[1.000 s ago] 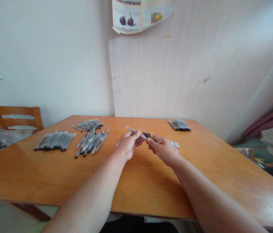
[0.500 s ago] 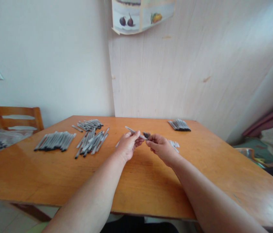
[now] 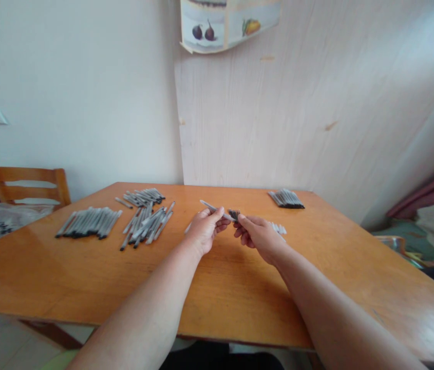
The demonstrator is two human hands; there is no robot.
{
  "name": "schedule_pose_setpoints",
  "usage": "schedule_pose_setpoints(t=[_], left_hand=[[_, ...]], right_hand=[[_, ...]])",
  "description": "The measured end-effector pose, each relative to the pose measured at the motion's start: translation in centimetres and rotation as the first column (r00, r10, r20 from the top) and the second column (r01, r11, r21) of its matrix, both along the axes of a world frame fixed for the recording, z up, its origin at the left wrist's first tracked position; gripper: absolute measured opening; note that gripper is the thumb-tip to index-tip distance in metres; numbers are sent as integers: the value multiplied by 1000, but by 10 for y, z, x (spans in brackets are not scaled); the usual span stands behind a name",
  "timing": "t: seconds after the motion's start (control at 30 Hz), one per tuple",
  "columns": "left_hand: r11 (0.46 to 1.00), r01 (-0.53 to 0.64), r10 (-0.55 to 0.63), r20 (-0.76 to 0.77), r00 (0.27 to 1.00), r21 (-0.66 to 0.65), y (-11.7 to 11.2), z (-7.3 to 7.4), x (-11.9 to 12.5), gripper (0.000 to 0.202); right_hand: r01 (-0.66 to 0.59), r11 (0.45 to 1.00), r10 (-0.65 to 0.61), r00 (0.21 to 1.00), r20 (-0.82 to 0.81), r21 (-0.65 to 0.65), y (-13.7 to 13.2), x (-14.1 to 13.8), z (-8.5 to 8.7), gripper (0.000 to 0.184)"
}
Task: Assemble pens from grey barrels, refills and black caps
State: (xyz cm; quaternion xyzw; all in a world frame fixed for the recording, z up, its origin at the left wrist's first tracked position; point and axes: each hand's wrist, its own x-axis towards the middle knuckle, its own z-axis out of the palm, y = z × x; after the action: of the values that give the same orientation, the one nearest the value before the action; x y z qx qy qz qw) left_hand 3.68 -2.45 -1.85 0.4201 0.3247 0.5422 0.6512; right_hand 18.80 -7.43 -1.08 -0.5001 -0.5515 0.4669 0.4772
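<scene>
My left hand (image 3: 209, 228) is closed around a slim clear-grey pen (image 3: 208, 206), which slants down to the right from thumb and fingers. At the pen's right end, my right hand (image 3: 257, 234) has thumb and fingers pinched together with something dark between them. That end is partly covered by the fingers, so whether it wears a cap is hard to see. Small black pieces (image 3: 233, 212) lie just behind the fingertips. Partly hidden behind my right hand are several clear pens (image 3: 279, 228), and a pale pen end (image 3: 188, 227) shows beside my left wrist.
On the left of the wooden table (image 3: 217, 298) lie a row of black-tipped pens (image 3: 89, 222), a loose heap of pens (image 3: 149, 226) and another pile (image 3: 143, 197) behind. A neat pen stack (image 3: 286, 198) rests at the back right. A wooden chair (image 3: 27, 177) stands beyond the left edge.
My right thumb has moved forward over the pen's right end, and the other right fingers have curled lower beneath it. The left hand and its pen stay nearly in place.
</scene>
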Motion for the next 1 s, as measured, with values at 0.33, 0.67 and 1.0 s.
schedule_pose_setpoints(t=[0.33, 0.67, 1.0], left_hand=[[1000, -4, 4, 0, 1000, -11, -1, 1, 0, 23], [998, -23, 22, -23, 999, -54, -3, 0, 2, 25], [984, -64, 66, 8, 998, -166, 4, -1, 0, 25]], right_hand=[[13, 1000, -13, 1000, 6, 11, -1, 0, 1, 33], [55, 982, -91, 975, 202, 178, 3, 3, -4, 17], [38, 975, -130, 894, 429, 217, 4, 11, -3, 20]])
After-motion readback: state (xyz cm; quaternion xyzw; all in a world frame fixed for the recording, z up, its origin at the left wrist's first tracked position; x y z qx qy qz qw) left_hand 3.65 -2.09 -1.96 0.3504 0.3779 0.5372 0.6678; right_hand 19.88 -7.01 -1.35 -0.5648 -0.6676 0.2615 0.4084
